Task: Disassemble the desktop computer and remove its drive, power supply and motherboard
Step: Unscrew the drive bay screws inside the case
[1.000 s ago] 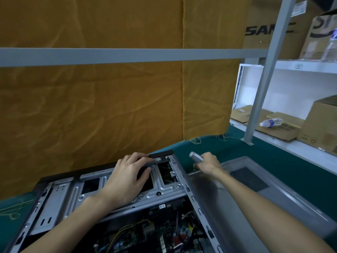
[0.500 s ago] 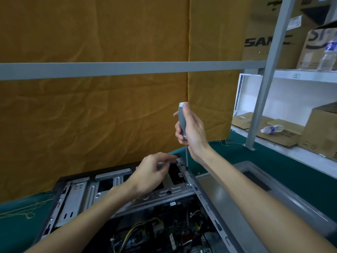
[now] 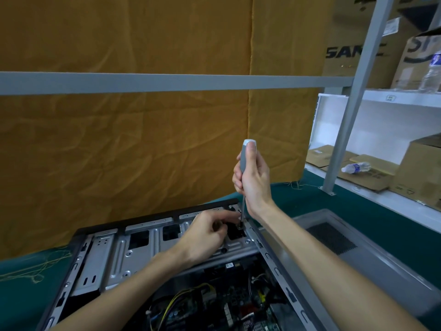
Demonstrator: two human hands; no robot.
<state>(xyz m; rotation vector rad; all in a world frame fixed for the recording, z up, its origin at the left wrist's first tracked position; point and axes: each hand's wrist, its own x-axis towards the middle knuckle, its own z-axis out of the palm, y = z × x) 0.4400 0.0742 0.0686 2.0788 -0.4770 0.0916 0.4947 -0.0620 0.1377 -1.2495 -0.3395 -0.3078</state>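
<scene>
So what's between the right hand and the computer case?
In the head view, only the screwdriver's thin shaft runs from the right hand down to the computer case.

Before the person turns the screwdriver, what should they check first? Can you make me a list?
1. Right hand grips the screwdriver firmly: ok.
2. Screwdriver stands upright over the drive cage: ok.
3. Tip sits properly in a screw head: cannot tell, too small and partly hidden.
4. Left hand steadies things beside the tip: ok, its fingers are curled right next to it.
5. Side panel is off and lying out of the way to the right: ok.
6. Cables inside the computer case are unplugged: cannot tell.
</scene>
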